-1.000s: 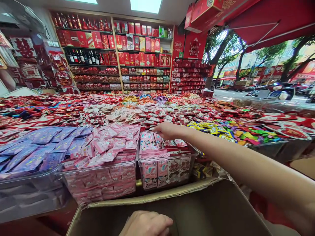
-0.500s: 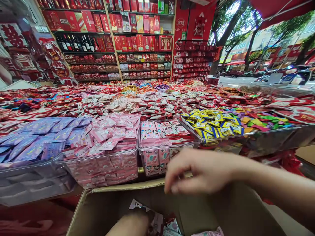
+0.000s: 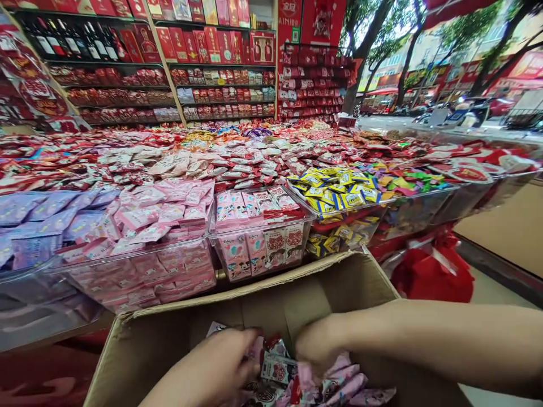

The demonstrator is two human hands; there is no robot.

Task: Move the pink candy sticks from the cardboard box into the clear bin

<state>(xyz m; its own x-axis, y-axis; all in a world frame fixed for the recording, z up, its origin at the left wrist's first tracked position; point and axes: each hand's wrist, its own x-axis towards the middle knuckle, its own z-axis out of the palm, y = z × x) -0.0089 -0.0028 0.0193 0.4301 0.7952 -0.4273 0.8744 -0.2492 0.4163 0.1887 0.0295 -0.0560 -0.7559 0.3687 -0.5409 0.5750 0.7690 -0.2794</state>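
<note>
Both hands are inside an open cardboard box (image 3: 254,294), over a heap of small pink, red and white packets (image 3: 278,370). My left hand (image 3: 229,356) touches the packets at the left of the heap, its fingers curled and partly blurred. Just across the heap, my right hand (image 3: 320,345) points down into the packets, with a pink one at its blurred fingertips. Whether either hand grips a packet is too smeared to tell. Beyond the box, a clear bin (image 3: 261,249) holds upright pink and red packets.
Bins of purple packets (image 3: 34,226), pink packets (image 3: 161,212) and yellow packets (image 3: 339,189) line the display's front edge, close behind the box. A red bag (image 3: 436,271) lies to the right. Shelves with bottles and red boxes (image 3: 212,45) stand at the back.
My right hand has come down from above the box's far edge into the packets. More of the heap and the box's right side now show, as the view has shifted down and right.
</note>
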